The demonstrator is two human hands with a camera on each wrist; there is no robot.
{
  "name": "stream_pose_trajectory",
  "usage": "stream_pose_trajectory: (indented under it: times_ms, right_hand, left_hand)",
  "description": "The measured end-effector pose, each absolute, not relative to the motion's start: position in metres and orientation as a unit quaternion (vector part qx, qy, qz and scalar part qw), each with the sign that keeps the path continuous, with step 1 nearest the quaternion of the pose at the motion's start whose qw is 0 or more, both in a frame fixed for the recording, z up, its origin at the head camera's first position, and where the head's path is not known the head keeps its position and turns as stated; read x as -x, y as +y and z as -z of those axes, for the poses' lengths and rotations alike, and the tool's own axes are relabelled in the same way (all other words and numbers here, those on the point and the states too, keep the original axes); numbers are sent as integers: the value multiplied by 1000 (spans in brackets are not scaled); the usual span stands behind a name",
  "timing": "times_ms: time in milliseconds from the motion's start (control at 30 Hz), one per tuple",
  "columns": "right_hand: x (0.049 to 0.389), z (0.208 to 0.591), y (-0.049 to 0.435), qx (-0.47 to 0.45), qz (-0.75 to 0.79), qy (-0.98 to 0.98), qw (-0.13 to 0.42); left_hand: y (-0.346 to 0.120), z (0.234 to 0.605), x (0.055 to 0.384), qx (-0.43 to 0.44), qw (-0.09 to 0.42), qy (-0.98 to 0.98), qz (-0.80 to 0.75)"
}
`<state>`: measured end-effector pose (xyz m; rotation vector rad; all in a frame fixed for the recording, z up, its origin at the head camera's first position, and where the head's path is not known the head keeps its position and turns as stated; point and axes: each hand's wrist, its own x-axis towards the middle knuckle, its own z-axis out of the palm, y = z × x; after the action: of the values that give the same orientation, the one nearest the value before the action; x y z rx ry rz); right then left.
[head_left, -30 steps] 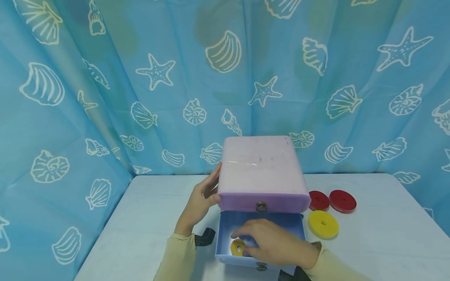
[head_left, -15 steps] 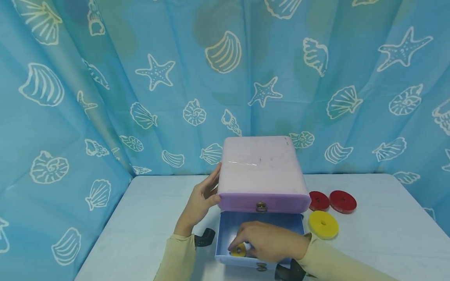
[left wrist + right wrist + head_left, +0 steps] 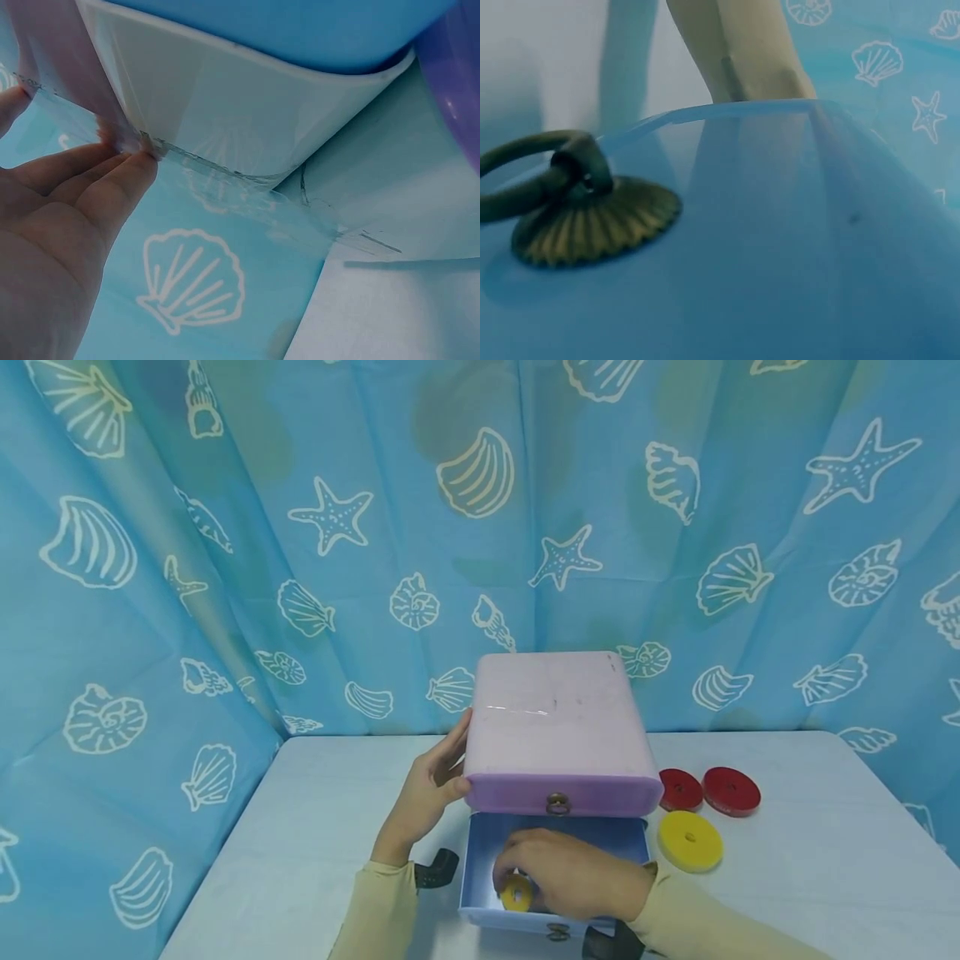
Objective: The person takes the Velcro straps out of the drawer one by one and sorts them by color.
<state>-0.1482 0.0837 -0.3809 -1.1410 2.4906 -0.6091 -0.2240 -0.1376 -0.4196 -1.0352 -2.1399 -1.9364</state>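
Note:
A two-tier drawer box stands on the table, its pink upper tier (image 3: 562,718) above a blue drawer (image 3: 480,835) that is pulled out. Against the left side of the pink tier rests my left hand (image 3: 420,797), fingers fairly straight and thumb near the front corner. The left wrist view shows these fingertips (image 3: 139,161) touching clear tape (image 3: 225,172) along the box's side. Inside the drawer, my right hand (image 3: 570,872) pinches a small yellow disc with a centre hole (image 3: 516,893), which looks tilted up. The right wrist view shows only the drawer front (image 3: 780,225), not the hand.
Right of the box lie two red discs (image 3: 732,791) and a larger yellow disc (image 3: 691,841), on the white table (image 3: 810,860). A brass ring pull (image 3: 592,217) sticks out from the drawer front. A blue shell-patterned curtain (image 3: 375,568) hangs behind.
My right fingers have closed on the small yellow disc, which has shifted slightly to the right and tilted up. The left hand stays against the box.

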Motion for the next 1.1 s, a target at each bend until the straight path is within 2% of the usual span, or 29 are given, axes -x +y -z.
stream_pose_trajectory:
  times_ms: [200, 1100]
  right_hand:
    - [149, 384, 83, 395, 198, 886, 141]
    - [134, 358, 103, 331, 302, 884, 134]
  left_hand:
    - [-137, 418, 223, 334, 40, -701, 629]
    - [-136, 418, 222, 339, 38, -699, 629]
